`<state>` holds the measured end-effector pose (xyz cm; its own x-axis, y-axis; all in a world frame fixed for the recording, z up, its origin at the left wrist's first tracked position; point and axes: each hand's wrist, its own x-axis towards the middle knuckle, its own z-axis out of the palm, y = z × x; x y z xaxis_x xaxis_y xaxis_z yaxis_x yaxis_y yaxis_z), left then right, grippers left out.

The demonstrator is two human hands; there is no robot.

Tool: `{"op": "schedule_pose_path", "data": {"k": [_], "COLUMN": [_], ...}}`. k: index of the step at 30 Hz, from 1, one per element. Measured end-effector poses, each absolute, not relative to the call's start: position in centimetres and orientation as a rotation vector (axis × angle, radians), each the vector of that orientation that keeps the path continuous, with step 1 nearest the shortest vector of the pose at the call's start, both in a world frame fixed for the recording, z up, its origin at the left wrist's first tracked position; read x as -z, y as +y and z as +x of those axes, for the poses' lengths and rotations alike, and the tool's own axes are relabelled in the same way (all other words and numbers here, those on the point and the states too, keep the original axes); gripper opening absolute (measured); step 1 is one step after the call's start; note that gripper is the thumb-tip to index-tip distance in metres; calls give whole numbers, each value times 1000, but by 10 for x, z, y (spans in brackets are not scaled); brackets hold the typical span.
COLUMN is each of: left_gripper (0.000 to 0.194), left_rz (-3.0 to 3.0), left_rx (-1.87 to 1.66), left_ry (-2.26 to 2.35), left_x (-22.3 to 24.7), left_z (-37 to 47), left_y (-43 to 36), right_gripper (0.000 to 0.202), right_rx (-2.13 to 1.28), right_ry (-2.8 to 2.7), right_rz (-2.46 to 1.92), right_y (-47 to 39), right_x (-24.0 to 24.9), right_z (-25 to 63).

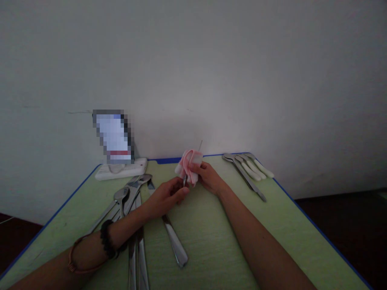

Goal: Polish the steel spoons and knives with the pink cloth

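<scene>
Above the middle of the table, my left hand (169, 194) is closed on a shiny metal piece of cutlery (185, 180). My right hand (208, 177) pinches a pink and white cloth (191, 166) folded around that piece. A thin metal end pokes out above the cloth; whether it is a knife, fork or spoon I cannot tell. Under and beside my left forearm lies a loose pile of metal cutlery, with a spoon (121, 195) on top and a long handle (175, 243) pointing toward me. My forearm hides part of this pile.
At the far right of the green table (205, 241), spoons with white handles (256, 171) lie beside plain metal cutlery (246, 179). A phone (113, 135) with a blurred screen leans at the back left, by a white power bank (121, 170). A wall stands behind.
</scene>
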<state>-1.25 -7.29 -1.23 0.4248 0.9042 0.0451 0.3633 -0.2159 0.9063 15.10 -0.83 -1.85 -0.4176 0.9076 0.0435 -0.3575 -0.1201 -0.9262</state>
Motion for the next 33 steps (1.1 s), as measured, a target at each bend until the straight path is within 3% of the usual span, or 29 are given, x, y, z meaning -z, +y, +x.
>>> {"op": "schedule_pose_path", "data": {"k": [33], "left_gripper": [31], "left_rz": [1809], "left_rx": [-757], "left_ry": [1096], "left_x": [8], "left_z": [-12], "left_y": [-74], "right_gripper": [34], "right_rx": [-1739], "right_ry": [-1145], "right_rz": [-682], "right_y": [-9], "right_x": [19], "right_z": [151]}}
